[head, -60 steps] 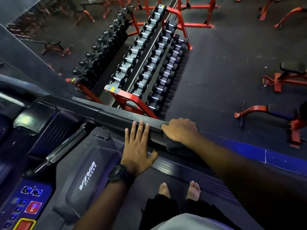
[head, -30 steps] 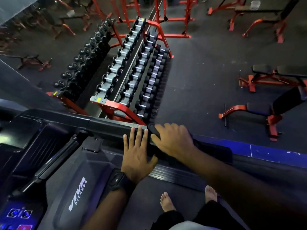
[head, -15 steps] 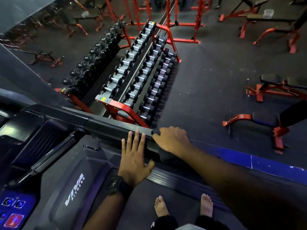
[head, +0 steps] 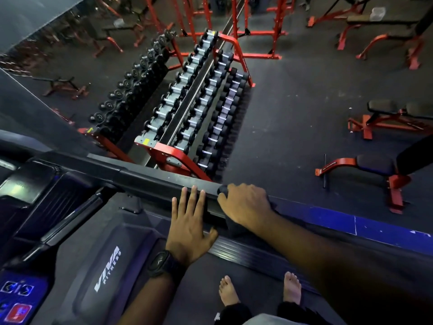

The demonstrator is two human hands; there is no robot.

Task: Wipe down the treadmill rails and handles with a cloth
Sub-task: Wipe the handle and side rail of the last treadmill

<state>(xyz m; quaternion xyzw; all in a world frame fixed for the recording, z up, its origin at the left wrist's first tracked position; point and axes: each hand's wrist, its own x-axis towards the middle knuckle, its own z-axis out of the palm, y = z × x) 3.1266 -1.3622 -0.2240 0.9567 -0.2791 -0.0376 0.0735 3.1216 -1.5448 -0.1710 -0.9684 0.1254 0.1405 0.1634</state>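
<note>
I look down at the treadmill rail (head: 152, 181). It is a long dark bar. It starts at the left side of the frame, by the console (head: 21, 299), and slopes a little down to the middle of the frame, where it ends.

The right hand (head: 243, 205) sits on that end. Its fingers curl over the bar and hold the dark cloth (head: 234, 227) against it. A bit of the cloth hangs down under the wrist. The cloth is as dark as the bar, so I cannot see all of its edge.

The left hand (head: 189, 226) lies flat, with its fingers straight and spread. The fingertips rest on the bar and the palm is below it. It holds nothing. It is just beside the right hand, on the left of it, and the two are near but not touching.

So almost all of the bar lies to the left of the cloth, going toward the console. I think the next wipe has to slide that way, along the bar. The right hand is the one with the cloth, but the left hand is right in its path, so I think it has to lift or move first.

Behind the bar, in the middle of the frame, is a red dumbbell rack (head: 194, 109) on the floor.
</note>
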